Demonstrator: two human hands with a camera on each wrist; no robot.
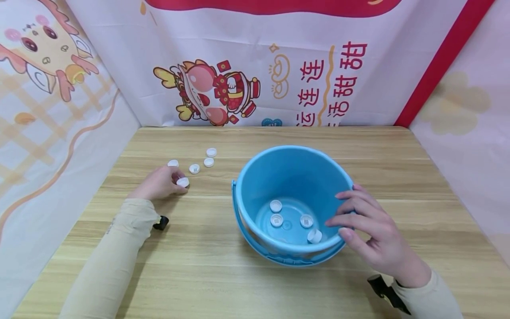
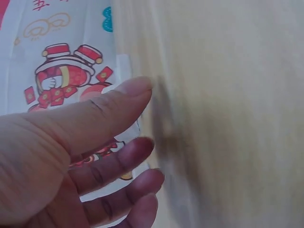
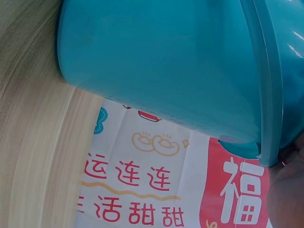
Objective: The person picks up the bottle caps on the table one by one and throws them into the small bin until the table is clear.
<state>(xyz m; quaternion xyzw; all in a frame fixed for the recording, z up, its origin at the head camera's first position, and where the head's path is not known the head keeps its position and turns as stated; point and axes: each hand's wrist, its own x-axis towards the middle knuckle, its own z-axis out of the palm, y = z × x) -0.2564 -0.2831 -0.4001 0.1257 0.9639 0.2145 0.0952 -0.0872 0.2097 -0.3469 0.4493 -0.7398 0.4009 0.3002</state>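
A blue bucket (image 1: 292, 246) stands on the table with its handle hanging down along the near side. My right hand (image 1: 376, 226) grips its right rim, with the fingers reaching over to the inside. In the right wrist view the bucket's wall (image 3: 156, 57) fills the upper part, and a bit of the hand (image 3: 287, 194) shows at the rim. My left hand (image 1: 161, 182) is at the left of the table, thumb and fingers around a white bottle cap (image 1: 183, 182). In the left wrist view, a gap shows between the thumb (image 2: 109, 111) and the fingers.
Several other white caps lie close past the left hand, among them a cap (image 1: 194, 169) and a farther cap (image 1: 211, 152). Inside the bucket are several more, one cap (image 1: 314, 235) tilted. A printed cloth (image 1: 255, 66) hangs behind the wooden table (image 1: 191, 257).
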